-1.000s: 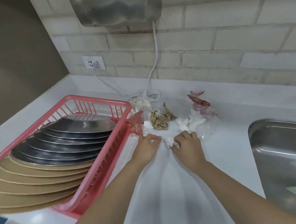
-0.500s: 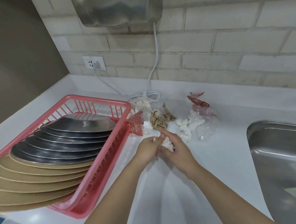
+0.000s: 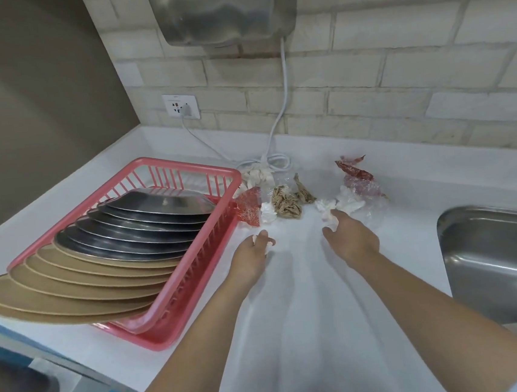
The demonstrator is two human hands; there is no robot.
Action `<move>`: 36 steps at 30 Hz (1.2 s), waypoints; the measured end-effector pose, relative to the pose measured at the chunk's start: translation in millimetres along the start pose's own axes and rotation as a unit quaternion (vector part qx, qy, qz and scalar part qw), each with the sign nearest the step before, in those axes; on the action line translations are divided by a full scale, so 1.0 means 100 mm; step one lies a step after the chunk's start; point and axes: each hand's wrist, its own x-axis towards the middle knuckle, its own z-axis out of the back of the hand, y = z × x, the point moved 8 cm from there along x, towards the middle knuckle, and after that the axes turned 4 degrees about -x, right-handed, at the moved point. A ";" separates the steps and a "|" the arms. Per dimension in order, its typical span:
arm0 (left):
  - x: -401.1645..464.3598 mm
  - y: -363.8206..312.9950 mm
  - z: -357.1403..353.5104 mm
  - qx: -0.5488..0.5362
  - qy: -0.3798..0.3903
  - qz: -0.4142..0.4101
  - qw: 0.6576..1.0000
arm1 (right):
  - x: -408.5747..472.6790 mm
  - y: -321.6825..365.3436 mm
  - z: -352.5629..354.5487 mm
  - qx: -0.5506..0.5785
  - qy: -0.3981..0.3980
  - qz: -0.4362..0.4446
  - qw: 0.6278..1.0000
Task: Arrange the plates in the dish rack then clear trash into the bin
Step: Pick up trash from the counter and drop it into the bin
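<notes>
A pink dish rack (image 3: pixel 193 249) on the white counter holds several steel plates (image 3: pixel 145 219) and several tan plates (image 3: pixel 70 286), all leaning in a row. Trash lies behind my hands: brown crumpled paper (image 3: pixel 286 205), a red wrapper (image 3: pixel 250 209), white tissue bits (image 3: pixel 326 206) and a clear plastic bag with red scraps (image 3: pixel 360 186). My left hand (image 3: pixel 252 255) is closed around a small white tissue wad. My right hand (image 3: pixel 349 237) has its fingers curled over a white tissue piece (image 3: pixel 330 219) beside the plastic bag.
A steel sink (image 3: pixel 503 260) lies at the right. A white cable (image 3: pixel 275 124) runs from a metal wall unit (image 3: pixel 223 9) to a coil by the trash, near a wall socket (image 3: pixel 180 107). More white tissue (image 3: pixel 257 177) sits behind the rack corner.
My hands were together over one tissue piece; they have moved apart. The left now holds the wad and the right has reached right to another tissue piece.
</notes>
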 end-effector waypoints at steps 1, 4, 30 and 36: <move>-0.01 0.00 0.01 0.003 -0.003 -0.001 1.000 | 0.03 -0.02 -0.03 -0.035 0.013 0.008 0.999; -0.05 0.03 -0.02 0.001 -0.005 0.003 1.000 | 0.04 -0.05 -0.09 -0.099 0.034 0.024 0.994; -1.23 -0.74 1.18 -0.167 -0.128 -0.182 0.961 | -1.47 2.06 0.38 0.451 0.146 0.241 0.847; -1.77 -0.55 2.43 -0.195 -0.336 -0.171 0.905 | -2.15 2.95 0.41 0.428 0.189 0.359 0.808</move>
